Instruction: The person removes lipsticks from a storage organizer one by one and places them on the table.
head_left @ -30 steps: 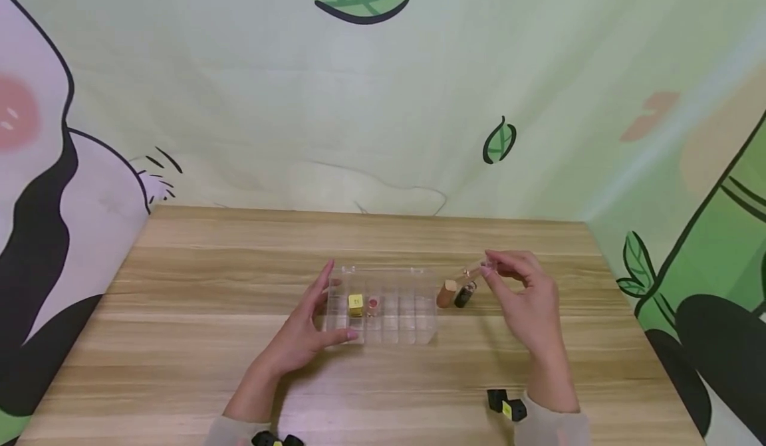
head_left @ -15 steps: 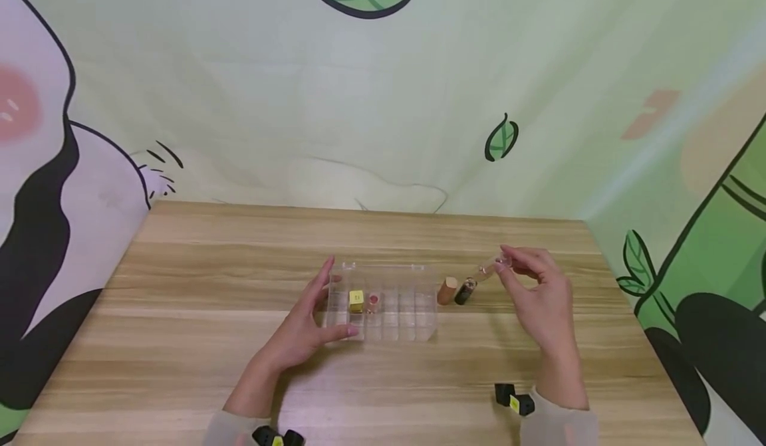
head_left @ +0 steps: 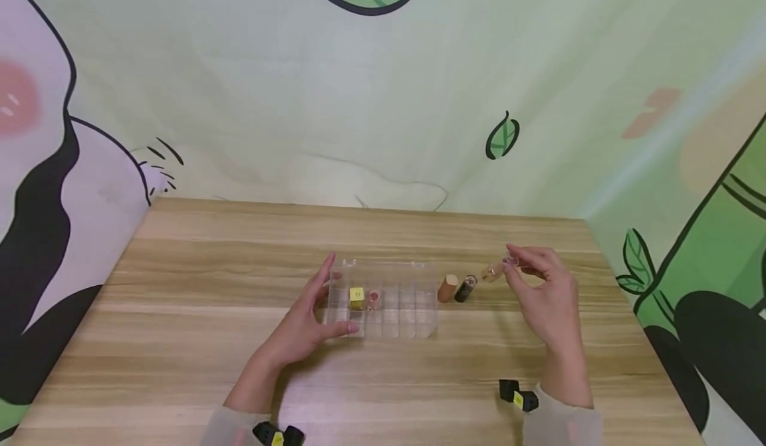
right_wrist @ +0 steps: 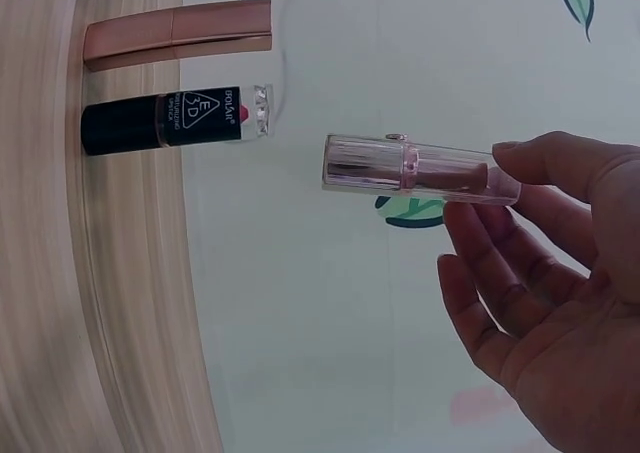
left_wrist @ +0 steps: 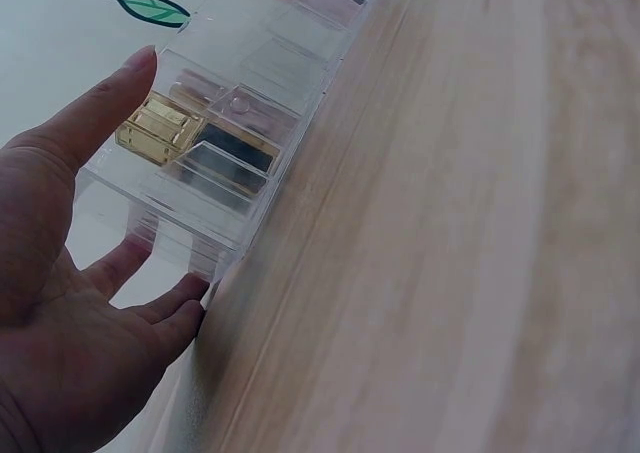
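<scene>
My left hand [head_left: 306, 333] grips the left end of a clear plastic lipstick organizer [head_left: 409, 310], thumb along the front and fingers round the back. Inside it stand a gold-capped lipstick [head_left: 356, 298] with a dark base and, one slot over, a pinkish clear lipstick [head_left: 374, 300]. My right hand [head_left: 547, 300] pinches a transparent-capped lipstick [right_wrist: 410, 166] by its cap end; it hangs in the air, base downward. Just left of it, a black lipstick [right_wrist: 170, 121] with a clear top and a rose-tan lipstick [right_wrist: 180, 33] stand upright on the table.
The wood-grain table [head_left: 179, 339] runs back to a pale green cloth backdrop [head_left: 251, 87] printed with leaves. Black camera mounts [head_left: 518, 396] sit at both sleeves. Several of the organizer's right-hand slots show nothing in them.
My right hand has moved to the right with the transparent-capped lipstick, away from the black one. The left hand keeps its grip on the organizer. The head view has tilted slightly.
</scene>
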A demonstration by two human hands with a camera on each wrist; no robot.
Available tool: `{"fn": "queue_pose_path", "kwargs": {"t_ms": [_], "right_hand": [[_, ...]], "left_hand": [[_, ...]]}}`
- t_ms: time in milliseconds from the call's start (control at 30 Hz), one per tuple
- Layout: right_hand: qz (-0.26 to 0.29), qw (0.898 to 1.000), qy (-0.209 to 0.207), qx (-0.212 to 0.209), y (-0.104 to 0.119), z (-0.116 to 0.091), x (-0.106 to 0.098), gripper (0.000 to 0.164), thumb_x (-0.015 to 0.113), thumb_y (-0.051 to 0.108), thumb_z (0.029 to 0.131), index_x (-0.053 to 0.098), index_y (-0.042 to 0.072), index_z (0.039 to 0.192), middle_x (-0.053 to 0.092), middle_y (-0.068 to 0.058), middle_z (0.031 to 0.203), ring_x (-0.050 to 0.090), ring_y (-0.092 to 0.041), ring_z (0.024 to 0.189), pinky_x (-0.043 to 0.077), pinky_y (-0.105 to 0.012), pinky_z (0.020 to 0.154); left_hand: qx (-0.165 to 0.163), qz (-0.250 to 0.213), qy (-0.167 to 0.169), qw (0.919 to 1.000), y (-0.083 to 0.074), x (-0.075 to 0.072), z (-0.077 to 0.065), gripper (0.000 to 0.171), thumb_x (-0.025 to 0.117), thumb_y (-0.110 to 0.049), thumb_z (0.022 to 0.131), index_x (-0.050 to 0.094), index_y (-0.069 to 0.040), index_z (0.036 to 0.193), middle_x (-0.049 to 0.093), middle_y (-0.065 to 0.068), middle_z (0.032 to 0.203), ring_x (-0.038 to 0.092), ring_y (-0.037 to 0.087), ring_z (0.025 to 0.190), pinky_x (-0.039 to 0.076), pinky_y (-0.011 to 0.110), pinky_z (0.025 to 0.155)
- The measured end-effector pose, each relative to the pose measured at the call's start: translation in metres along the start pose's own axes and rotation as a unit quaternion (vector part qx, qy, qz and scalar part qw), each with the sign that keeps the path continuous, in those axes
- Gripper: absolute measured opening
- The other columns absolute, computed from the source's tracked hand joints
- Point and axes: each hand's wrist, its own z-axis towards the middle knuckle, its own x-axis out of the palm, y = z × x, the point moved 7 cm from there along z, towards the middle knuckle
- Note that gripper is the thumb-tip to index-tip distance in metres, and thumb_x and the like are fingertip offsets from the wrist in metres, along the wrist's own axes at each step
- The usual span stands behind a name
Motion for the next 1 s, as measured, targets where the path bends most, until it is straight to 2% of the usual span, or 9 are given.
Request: {"fn": "queue_pose_path", "kwargs": {"t_ms": [467,733,867,1000], "right_hand": [[-0.041,0.998,0.041,0.028,-0.008,0.001,0.003,0.026,0.074,0.006,0.095,0.077,0.005,0.121,0.07,-0.009,0.113,0.058,0.001,0.097,0.048,-0.015,0.085],[-0.059,0.996,0.062,0.035,-0.015,0.001,0.008,0.025,0.074,0.009,0.096,0.077,0.007,0.121,0.07,-0.009,0.113,0.064,-0.014,0.099,0.048,-0.014,0.084],[-0.066,0.994,0.078,0.048,-0.018,-0.001,0.01,0.026,0.074,0.01,0.096,0.077,0.007,0.121,0.07,-0.009,0.116,0.068,-0.024,0.102,0.05,-0.021,0.087],[-0.068,0.992,0.089,0.056,-0.021,-0.002,0.012,0.027,0.074,0.01,0.096,0.076,0.007,0.123,0.069,-0.009,0.119,0.069,-0.027,0.104,0.053,-0.033,0.091]], "left_hand": [[-0.007,-0.002,-0.001,1.0,0.002,0.0,0.0,0.121,0.092,-0.035,0.078,0.006,-0.059,0.16,0.036,0.007,0.164,0.036,0.049,0.15,0.021,0.072,0.122],[-0.004,-0.006,0.0,1.0,-0.001,0.001,0.001,0.122,0.092,-0.032,0.078,0.005,-0.059,0.16,0.037,0.007,0.164,0.037,0.047,0.15,0.02,0.071,0.123],[-0.004,-0.007,0.001,1.0,-0.002,0.001,0.0,0.122,0.092,-0.033,0.078,0.005,-0.058,0.16,0.037,0.007,0.164,0.038,0.047,0.149,0.021,0.071,0.123],[-0.004,-0.01,0.002,0.9999,-0.001,0.001,0.0,0.122,0.092,-0.033,0.078,0.006,-0.058,0.16,0.036,0.007,0.164,0.036,0.048,0.15,0.021,0.071,0.123]]}}
